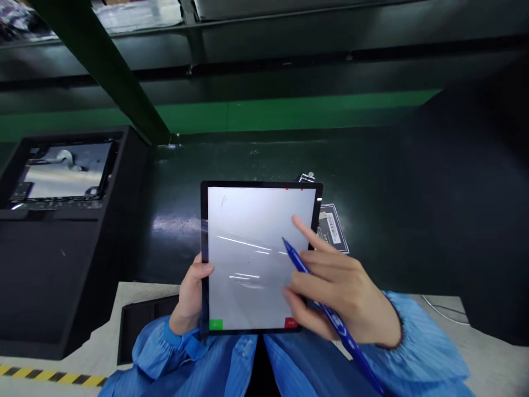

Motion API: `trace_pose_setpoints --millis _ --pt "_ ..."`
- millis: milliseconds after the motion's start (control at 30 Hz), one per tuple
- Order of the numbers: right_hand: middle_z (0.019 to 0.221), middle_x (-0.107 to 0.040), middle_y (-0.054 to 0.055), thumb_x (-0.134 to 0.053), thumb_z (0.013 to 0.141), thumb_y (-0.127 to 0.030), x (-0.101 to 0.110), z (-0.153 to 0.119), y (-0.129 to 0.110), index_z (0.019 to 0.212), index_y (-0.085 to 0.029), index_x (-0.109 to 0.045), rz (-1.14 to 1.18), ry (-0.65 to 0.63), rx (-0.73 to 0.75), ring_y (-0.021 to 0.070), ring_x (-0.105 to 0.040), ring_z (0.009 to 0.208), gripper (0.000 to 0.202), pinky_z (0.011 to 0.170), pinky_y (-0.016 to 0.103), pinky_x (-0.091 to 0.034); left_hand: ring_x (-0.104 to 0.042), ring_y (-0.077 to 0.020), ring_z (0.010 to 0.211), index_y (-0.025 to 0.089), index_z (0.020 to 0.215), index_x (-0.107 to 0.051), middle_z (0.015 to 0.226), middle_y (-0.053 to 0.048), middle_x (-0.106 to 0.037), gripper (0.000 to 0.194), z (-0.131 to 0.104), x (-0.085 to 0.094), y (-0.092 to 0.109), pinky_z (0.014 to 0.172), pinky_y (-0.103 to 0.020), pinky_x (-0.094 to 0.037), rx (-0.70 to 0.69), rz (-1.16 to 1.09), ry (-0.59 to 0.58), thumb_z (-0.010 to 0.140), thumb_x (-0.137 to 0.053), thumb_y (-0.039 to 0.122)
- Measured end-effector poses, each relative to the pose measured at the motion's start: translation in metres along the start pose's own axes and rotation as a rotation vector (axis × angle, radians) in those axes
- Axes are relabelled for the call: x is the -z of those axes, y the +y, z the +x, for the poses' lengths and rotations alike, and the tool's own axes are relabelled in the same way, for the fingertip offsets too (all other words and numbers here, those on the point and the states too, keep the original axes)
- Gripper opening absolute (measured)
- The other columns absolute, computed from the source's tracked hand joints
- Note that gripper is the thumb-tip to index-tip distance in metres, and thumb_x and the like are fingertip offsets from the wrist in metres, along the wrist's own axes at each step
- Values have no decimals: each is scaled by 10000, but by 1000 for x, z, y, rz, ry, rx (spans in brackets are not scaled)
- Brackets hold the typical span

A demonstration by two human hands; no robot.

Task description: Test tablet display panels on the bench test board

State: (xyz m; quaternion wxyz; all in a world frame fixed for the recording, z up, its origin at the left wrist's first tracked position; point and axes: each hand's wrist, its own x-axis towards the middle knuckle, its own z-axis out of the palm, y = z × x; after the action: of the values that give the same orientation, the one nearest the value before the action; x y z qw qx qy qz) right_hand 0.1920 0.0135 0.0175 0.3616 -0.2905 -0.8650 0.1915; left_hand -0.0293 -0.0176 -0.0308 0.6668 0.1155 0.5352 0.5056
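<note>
Upright in front of me is a tablet [248, 237] with a black frame and a pale, nearly blank screen. Small green and red boxes show in its lower corners, and light streaks reflect off the glass. My left hand [192, 289] grips its left edge, thumb on the front; the other fingers are hidden behind it. In my right hand [343, 284] a blue pen [341, 331] is held between the fingers, its tip over the screen. The right index finger stretches toward the upper right of the screen; whether it touches the glass I cannot tell.
Behind the tablet, a labelled card [333, 229] with a metal clip lies partly covered on the dark green bench [231, 157]. A black case [111, 209] at left holds an opened device [66, 171]. A large black panel [467, 220] stands at right. A green post [111, 66] slants at upper left.
</note>
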Motion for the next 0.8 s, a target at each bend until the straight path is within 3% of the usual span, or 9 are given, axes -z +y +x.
trace_pose_setpoints --millis 133,233,367,467,800 --pt "558 -279 -81 -516 825 -46 1 0 3 618 -193 -474 84 -151 120 82 -268 507 257 1202 471 -380 -703 -357 882 180 746 -721 704 -37 -706 248 0 -1 0 787 -438 -590 -23 -19 39 567 -706 351" --pt "558 -302 -85 -527 806 -31 0 2 6 628 -187 -493 9 -85 62 75 -283 510 239 1232 501 -318 -702 -354 878 183 712 -717 695 -35 -705 229 -1 -2 0 794 -431 -589 -24 -18 45 543 -723 337" --pt "531 -280 -83 -518 800 -54 -3 6 3 596 -197 -472 11 -77 182 86 -284 508 254 1208 490 -370 -698 -349 887 181 718 -728 719 -40 -712 216 -1 1 0 794 -425 -587 -12 -39 -6 575 -735 343" --pt "520 -243 -81 -521 791 -48 -5 8 1 570 -201 -451 -29 7 188 92 -264 511 278 1197 512 -381 -699 -342 865 174 769 -750 740 -47 -719 251 -2 5 -1 779 -422 -589 -12 -16 -31 599 -738 359" --pt "508 -217 -73 -488 804 -46 -3 9 3 529 -205 -440 -58 73 162 103 -229 511 322 1185 524 -402 -686 -332 677 162 726 -776 696 -73 -709 327 -5 -2 0 608 -425 -590 6 76 112 482 -746 378"
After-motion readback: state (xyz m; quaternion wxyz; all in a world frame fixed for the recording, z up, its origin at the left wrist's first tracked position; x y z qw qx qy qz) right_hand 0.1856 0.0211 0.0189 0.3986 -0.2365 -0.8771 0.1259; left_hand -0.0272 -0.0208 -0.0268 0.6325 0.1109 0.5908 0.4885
